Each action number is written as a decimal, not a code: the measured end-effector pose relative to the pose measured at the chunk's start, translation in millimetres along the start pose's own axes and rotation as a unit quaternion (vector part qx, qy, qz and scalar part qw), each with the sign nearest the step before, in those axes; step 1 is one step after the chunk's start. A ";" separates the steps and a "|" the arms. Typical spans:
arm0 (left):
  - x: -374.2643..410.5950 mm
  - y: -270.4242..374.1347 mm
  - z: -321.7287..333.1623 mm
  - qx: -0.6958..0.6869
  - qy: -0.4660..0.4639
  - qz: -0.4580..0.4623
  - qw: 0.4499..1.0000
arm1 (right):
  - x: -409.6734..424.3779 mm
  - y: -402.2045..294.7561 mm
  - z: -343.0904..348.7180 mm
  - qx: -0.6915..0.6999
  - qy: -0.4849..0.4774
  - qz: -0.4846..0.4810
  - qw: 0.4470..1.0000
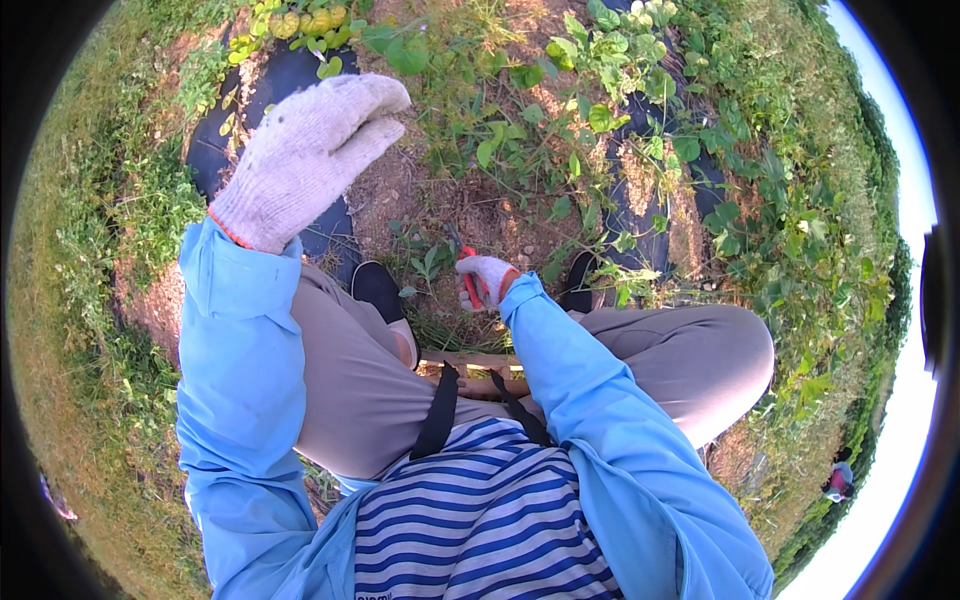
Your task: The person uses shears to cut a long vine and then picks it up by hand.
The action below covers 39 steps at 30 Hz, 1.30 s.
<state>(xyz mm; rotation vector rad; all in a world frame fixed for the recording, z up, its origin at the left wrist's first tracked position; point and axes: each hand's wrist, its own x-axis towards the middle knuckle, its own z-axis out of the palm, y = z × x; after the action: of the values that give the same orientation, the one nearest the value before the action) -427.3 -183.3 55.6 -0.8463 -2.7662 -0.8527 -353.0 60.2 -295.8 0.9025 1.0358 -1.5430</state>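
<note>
My left hand [311, 157], in a white knit glove with an orange cuff edge, is raised at the upper left, close to the camera. Its fingers lie together with a narrow gap beside the thumb, and whether anything is between them cannot be told. Low between my feet, my right hand [484, 283], also gloved, is closed around the red handles of pruning shears [469, 251]. The dark tip of the tool points up and away from me. Leafy green plants [427, 264] grow from the soil close to the tool.
Black plastic mulch [274, 86] lies at the left, with another strip [637, 172] at the right. Yellow-green husked pods [300, 22] hang at the top left. Vines sprawl ahead. Dark shoes [377, 291] flank the soil. Another person [838, 480] is far off at the right.
</note>
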 end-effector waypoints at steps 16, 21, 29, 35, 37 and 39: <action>2.8 -1.5 2.2 -0.006 -0.001 0.016 1.000 | 10.2 3.3 17.2 0.116 -0.015 -0.041 0.992; 3.6 -2.5 2.7 -0.004 0.004 0.023 1.000 | 11.4 0.9 13.6 0.095 0.014 -0.042 0.995; 1.4 -2.9 0.8 -0.008 0.012 0.031 0.999 | -6.2 9.0 13.3 0.060 0.014 -0.050 0.997; 0.4 -4.9 3.2 -0.006 0.025 0.037 0.999 | -9.8 20.8 11.0 0.088 -0.077 0.005 0.993; 0.2 -4.3 2.3 -0.005 0.027 0.044 0.999 | -10.0 22.0 12.6 0.099 -0.098 0.021 0.990; -0.4 -4.4 1.7 -0.005 0.029 0.049 0.998 | -10.5 22.8 15.7 0.102 -0.103 0.024 0.989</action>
<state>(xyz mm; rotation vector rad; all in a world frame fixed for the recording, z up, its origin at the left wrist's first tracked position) -429.3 -185.5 51.9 -0.9345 -2.6485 -0.8618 -329.2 46.6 -284.6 0.8773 0.7144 -1.6837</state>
